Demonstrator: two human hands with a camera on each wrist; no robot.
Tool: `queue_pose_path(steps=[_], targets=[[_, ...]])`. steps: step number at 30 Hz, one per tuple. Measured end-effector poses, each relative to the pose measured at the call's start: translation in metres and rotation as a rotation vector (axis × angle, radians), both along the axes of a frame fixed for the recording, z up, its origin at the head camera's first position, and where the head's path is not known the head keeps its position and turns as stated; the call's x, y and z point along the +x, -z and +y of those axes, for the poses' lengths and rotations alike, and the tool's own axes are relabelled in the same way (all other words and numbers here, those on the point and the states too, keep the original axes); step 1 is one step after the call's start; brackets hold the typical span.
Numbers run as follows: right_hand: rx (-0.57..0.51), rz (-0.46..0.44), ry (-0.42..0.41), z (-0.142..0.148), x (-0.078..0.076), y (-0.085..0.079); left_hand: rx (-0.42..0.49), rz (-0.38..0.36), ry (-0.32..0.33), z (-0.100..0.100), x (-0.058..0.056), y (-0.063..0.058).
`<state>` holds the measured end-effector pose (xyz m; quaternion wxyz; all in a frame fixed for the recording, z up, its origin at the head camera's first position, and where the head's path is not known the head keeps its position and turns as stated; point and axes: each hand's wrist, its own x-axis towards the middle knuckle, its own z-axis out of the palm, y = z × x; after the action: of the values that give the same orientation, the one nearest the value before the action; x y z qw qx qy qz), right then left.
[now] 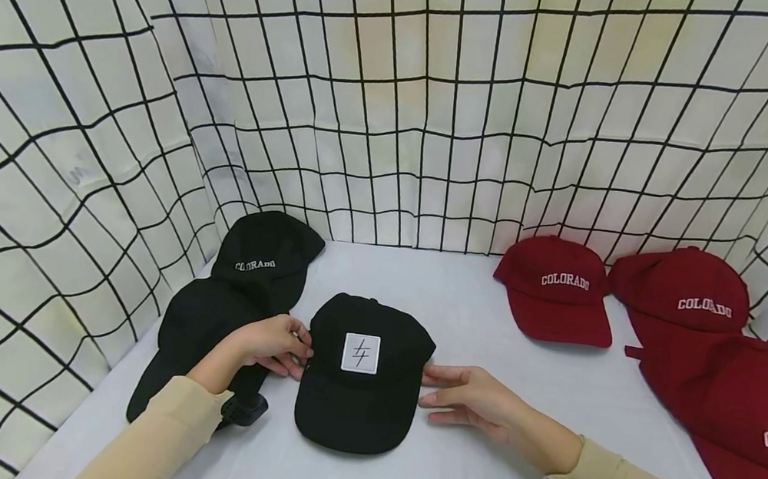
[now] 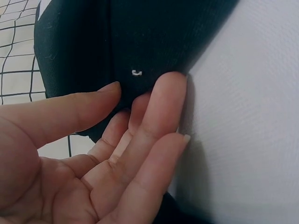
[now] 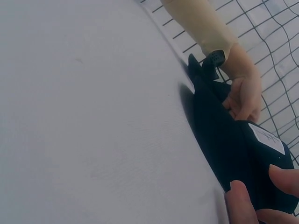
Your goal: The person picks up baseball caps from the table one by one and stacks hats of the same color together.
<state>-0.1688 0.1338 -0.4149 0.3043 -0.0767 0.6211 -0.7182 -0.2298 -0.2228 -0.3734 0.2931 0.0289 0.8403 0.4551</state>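
Observation:
A black cap (image 1: pixel 357 406) lies on the white table with its brim towards me. On its front is a white square patch (image 1: pixel 361 353) with dark crossed strokes. My left hand (image 1: pixel 276 345) touches the cap's left side. In the left wrist view its thumb (image 2: pixel 93 107) and fingers (image 2: pixel 163 107) lie apart against the black cloth, close to a small pale stitch (image 2: pixel 136 73). On the opposite side my right hand (image 1: pixel 472 402) has its fairly straight fingertips right at the cap's edge. The right wrist view shows this thumb (image 3: pixel 286 181) beside the crown, below the patch.
To the left, a black cap lettered COLORADO (image 1: pixel 268 251) and another black cap (image 1: pixel 208 331) overlap. Several red caps sit on the right: one behind (image 1: pixel 553 287), one at the far corner (image 1: pixel 685 288) and one nearer (image 1: pixel 742 413). A black grid net (image 1: pixel 450 134) over white sheeting encloses the table.

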Motion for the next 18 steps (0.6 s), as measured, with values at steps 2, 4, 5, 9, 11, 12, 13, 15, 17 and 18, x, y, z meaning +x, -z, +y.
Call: queue_pose_path(steps=[2, 4, 5, 9, 11, 12, 13, 15, 17, 18], targets=[[0.006, -0.006, 0.000, 0.001, -0.001, 0.000, -0.003, 0.003, 0.002, 0.000, 0.000, 0.000], [0.010, -0.009, 0.002, 0.002, -0.002, 0.000, -0.009, 0.008, 0.006, 0.000, 0.000, -0.002], [0.012, -0.011, 0.005, 0.002, -0.002, 0.000, -0.010, 0.011, 0.008, 0.000, 0.000, -0.002], [0.017, 0.011, 0.003, 0.004, -0.002, -0.001, -0.023, 0.026, 0.015, 0.000, 0.001, -0.006], [0.023, 0.026, 0.010, 0.005, -0.002, -0.001, -0.033, 0.043, 0.016, -0.001, 0.002, -0.008], [0.028, 0.034, 0.015, 0.005, -0.002, -0.002, -0.039, 0.053, 0.016, -0.002, 0.003, -0.010], [0.033, 0.040, 0.023, 0.006, -0.001, -0.002, -0.045, 0.066, 0.019, -0.003, 0.004, -0.012], [0.051, 0.060, 0.040, 0.008, -0.001, -0.004, -0.058, 0.097, 0.024, -0.004, 0.005, -0.016], [0.072, 0.088, 0.053, 0.010, -0.002, -0.006, -0.062, 0.121, 0.026, -0.006, 0.005, -0.020], [0.082, 0.100, 0.060, 0.010, -0.002, -0.007, -0.064, 0.133, 0.028, -0.007, 0.004, -0.021]])
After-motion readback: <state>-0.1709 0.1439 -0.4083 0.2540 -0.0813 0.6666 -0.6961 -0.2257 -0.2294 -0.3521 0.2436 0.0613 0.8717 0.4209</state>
